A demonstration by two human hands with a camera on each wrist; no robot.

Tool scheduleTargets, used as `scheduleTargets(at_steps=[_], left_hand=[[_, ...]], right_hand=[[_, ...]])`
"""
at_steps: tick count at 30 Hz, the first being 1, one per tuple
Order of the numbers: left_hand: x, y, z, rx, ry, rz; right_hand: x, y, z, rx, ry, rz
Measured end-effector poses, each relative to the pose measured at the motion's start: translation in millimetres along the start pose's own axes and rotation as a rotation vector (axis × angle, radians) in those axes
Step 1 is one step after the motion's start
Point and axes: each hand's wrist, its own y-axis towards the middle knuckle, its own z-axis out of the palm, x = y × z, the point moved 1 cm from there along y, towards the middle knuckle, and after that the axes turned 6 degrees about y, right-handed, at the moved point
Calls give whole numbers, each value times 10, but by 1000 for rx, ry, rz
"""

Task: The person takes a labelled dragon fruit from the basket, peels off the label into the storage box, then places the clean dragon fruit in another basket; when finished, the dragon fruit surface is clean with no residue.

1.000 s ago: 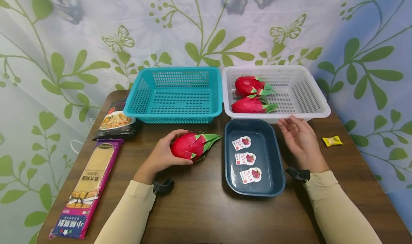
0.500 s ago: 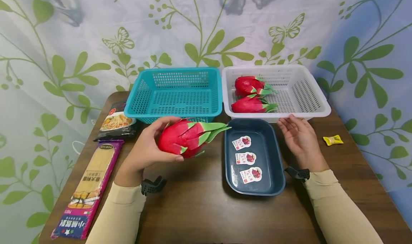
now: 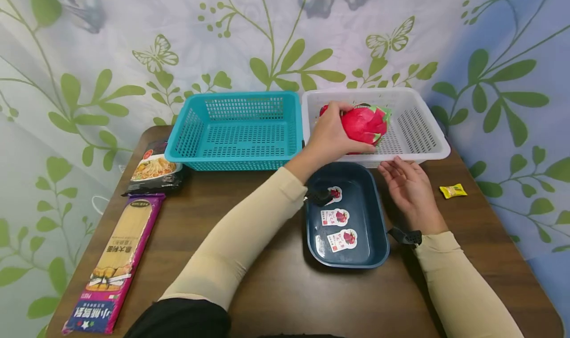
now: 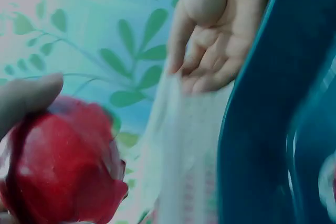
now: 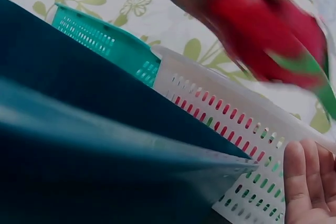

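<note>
My left hand (image 3: 330, 136) grips a red dragon fruit (image 3: 362, 125) with green-tipped scales, close over the white basket (image 3: 427, 155). In the right wrist view the fruit (image 5: 262, 35) is blurred, its green leaf tips pointing down. Two other dragon fruits lie in the basket, mostly hidden behind the left hand; one shows a red edge (image 3: 323, 110). My right hand (image 3: 411, 189) has its palm turned up and its fingertips at the basket's front rim. Its fingers (image 5: 296, 174) look straight in the right wrist view.
A dark blue tray (image 3: 378, 251) holding three stickers (image 3: 342, 240) stands between the arms, partly under the left wrist. Left of the white basket is a teal basket (image 3: 240, 160). A spaghetti packet (image 3: 120, 249), a noodle pack (image 3: 153, 172) and a small yellow wrapper (image 3: 453, 191) lie around the table.
The left hand has lifted the dragon fruit from near the table's middle and carried it right, over the white basket. The right hand stays at the basket's rim.
</note>
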Motion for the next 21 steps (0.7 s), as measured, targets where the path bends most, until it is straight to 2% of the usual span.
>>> scheduleTargets(at_steps=[4,7,9,12,15,21], left_hand=[[-186,358,511,-25,206,-121],[-296,568,801,-28,337,-164],[-330,655,947,-31,383,-168],[-323,724,1115,-21,431,-139],[-267,730,1232,11,480,-107],[-184,719,1341,80,558,-132]], right_hand=[[42,-35,-12,0,7,13],[57,-38,10,-9,21,20],[51,-39,23,-9,21,26],[34,-32,38,7,29,25],[14,-26,41,21,39,28],[6,-37,22,14,20,-1]])
